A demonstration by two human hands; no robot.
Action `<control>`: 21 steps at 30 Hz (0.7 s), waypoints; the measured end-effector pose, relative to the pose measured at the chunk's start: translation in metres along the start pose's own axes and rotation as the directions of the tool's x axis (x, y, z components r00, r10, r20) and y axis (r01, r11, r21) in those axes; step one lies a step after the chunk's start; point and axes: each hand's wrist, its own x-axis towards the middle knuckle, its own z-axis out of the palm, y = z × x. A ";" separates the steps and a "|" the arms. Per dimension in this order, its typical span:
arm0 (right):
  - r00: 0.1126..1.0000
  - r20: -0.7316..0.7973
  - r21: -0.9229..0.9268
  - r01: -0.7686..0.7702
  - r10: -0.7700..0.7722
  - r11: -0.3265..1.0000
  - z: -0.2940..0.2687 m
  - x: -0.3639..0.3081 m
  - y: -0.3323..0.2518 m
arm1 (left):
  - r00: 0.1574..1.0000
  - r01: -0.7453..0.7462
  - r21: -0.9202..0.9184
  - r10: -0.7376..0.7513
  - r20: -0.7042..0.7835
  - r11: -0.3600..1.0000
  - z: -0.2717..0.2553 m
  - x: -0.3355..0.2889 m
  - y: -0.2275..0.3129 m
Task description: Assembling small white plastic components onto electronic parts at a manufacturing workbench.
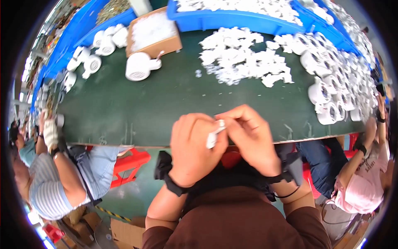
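Note:
Close to the table's near edge, my left hand is closed, with a small white plastic part sticking out between its thumb and fingers. My right hand meets it from the other side, thumb and forefinger pinched at the part's upper end. Whatever lies between the fingertips is too small and covered to make out. Farther back on the green table is a loose heap of white plastic pieces, with small translucent pieces along its near side.
White round housings are massed at the right, more at the far left. One housing lies before a cardboard box of white pieces. Blue bins line the back. Co-workers sit left and right.

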 end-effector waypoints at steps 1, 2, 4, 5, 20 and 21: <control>0.999 0.002 -0.055 0.050 -0.050 0.997 -0.002 0.001 0.004 | 1.000 -0.020 0.021 0.019 0.017 1.000 -0.002 0.006 0.001; 0.995 0.032 -0.167 0.101 -0.097 0.981 -0.008 0.000 0.002 | 0.997 -0.026 0.030 0.024 0.076 0.999 -0.005 0.010 0.000; 0.977 0.129 -0.337 0.203 -0.169 0.919 -0.024 0.001 -0.003 | 0.996 -0.058 0.217 0.040 0.085 0.975 -0.007 0.016 -0.002; 0.942 0.119 -0.476 0.332 -0.314 0.814 -0.041 0.001 -0.007 | 0.997 -0.049 0.466 0.014 0.078 0.883 -0.010 0.023 0.000; 0.741 -0.164 -0.886 -0.400 -0.651 -0.233 -0.231 0.030 -0.111 | 0.977 0.207 0.436 -0.164 -0.136 0.876 0.002 0.040 0.016; 0.743 -0.161 -0.912 -0.363 -0.649 -0.189 -0.229 0.030 -0.116 | 0.980 0.196 0.390 -0.172 -0.095 0.900 0.001 0.041 0.024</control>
